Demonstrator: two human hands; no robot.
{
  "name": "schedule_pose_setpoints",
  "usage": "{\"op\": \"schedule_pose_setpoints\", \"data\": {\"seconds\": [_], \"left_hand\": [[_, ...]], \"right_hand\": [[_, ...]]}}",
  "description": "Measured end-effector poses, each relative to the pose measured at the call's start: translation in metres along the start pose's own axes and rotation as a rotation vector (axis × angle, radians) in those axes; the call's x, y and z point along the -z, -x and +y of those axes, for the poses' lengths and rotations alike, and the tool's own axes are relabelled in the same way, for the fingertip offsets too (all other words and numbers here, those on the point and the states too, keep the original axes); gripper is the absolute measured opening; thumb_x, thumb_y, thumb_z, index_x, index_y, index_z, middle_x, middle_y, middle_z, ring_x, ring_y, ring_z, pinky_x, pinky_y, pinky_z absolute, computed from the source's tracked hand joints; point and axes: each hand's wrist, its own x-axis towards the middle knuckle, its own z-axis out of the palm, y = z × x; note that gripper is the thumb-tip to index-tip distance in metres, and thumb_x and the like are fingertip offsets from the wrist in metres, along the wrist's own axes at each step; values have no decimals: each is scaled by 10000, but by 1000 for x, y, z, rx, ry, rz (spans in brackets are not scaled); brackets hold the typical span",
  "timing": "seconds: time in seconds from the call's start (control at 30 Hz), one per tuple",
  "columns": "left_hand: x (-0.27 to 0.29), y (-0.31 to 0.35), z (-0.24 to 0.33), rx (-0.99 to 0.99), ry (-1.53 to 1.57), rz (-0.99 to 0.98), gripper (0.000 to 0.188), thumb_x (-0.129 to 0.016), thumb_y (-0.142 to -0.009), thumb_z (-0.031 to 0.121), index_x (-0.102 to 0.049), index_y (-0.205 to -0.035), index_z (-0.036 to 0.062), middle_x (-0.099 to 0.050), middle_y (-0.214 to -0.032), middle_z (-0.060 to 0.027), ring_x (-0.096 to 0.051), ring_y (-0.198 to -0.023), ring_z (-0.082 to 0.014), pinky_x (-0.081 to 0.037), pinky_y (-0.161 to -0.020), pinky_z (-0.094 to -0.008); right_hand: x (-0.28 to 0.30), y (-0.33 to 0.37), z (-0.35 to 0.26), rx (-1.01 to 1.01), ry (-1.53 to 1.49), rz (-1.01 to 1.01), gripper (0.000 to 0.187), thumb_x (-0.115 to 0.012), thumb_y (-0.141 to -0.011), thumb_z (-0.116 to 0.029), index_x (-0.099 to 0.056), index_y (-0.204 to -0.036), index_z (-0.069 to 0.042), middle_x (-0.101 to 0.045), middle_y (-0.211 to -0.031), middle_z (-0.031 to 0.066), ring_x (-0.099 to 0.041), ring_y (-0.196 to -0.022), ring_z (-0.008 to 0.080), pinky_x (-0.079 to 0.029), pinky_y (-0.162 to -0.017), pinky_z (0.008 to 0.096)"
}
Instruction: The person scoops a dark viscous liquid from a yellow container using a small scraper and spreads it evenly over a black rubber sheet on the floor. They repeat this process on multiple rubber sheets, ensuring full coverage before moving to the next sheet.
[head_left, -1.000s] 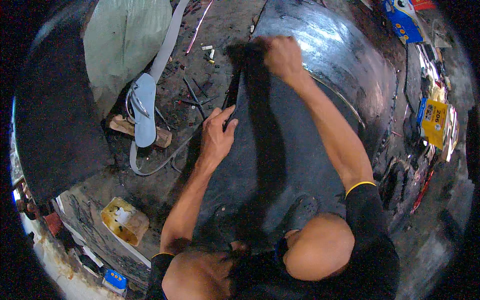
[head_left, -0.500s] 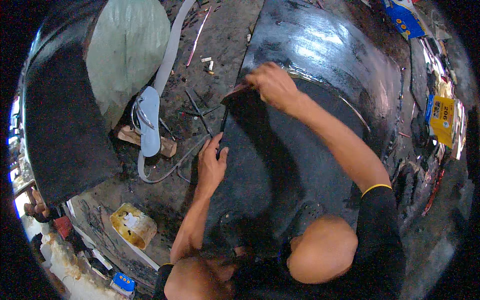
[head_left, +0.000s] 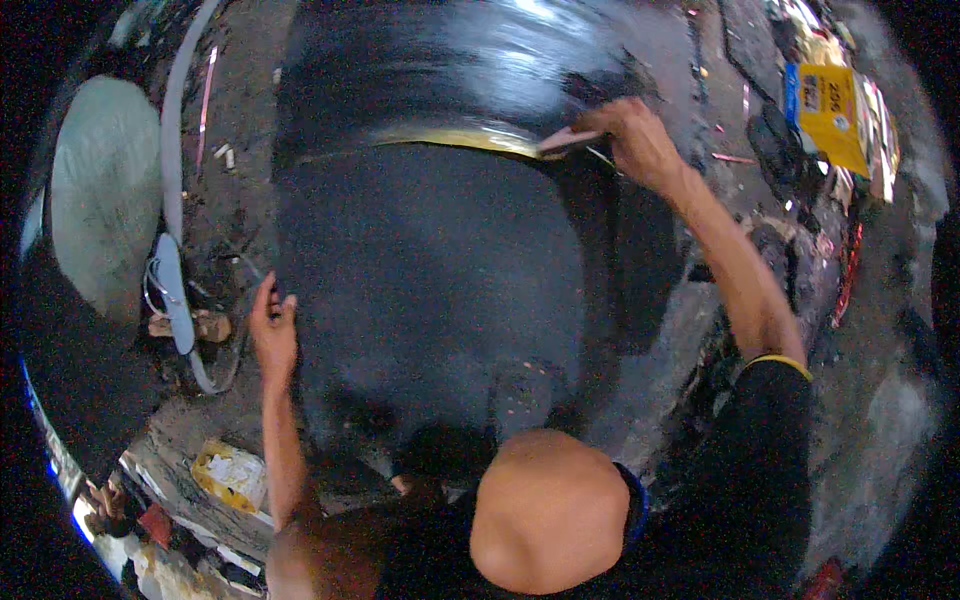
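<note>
My right hand (head_left: 645,145) grips a thin, flat, pale spreader (head_left: 570,141) at the far right part of a large black sheet (head_left: 430,230). The spreader's edge touches a curved, wet yellowish band (head_left: 450,137) that runs across the sheet. Beyond this band the surface is shiny and streaked (head_left: 440,70); on my side it looks matt. At the sheet's left edge rests my left hand (head_left: 273,335), thumb and fingers apart, with nothing visible in it. Its fingertips lie beside a thin grey strip on the floor.
Left of the sheet lie a light blue flip-flop (head_left: 174,295) on a wooden block (head_left: 212,326), a long grey strip (head_left: 173,130) and a greenish oval sheet (head_left: 105,190). A stained yellow container (head_left: 230,475) stands near left. A yellow and blue package (head_left: 830,115) lies far right.
My right hand has swept the spreader rightward across the sheet, and the yellowish band now reaches further across. The view has shifted right; my left hand stays by the sheet's left edge.
</note>
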Motion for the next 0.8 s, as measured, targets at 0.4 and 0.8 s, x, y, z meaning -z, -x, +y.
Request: {"op": "schedule_pose_setpoints", "data": {"seconds": [0.4,0.8], "left_hand": [[1,-13,-8,-192,-48,-65,615,-768,-958,66,-557,-1535,69,-601,-1094,-53,-523,-912,-166,-498,-871,-338],[4,30,-25,-140,117,-27,590,-837,-881,88,-626,-1433,102,-674,-1064,-122,-615,-871,-198,-538,-807,-353]], "right_hand": [[-73,202,-130,-515,-23,698,352,-721,-857,-19,-765,-1200,-86,-773,-1127,141,-718,-1077,342,-520,-962,429],[-76,74,-97,-973,120,499,476,-784,-867,-400,-773,-1153,-19,-768,-1043,249,-733,-970,463,-573,-885,559]]}}
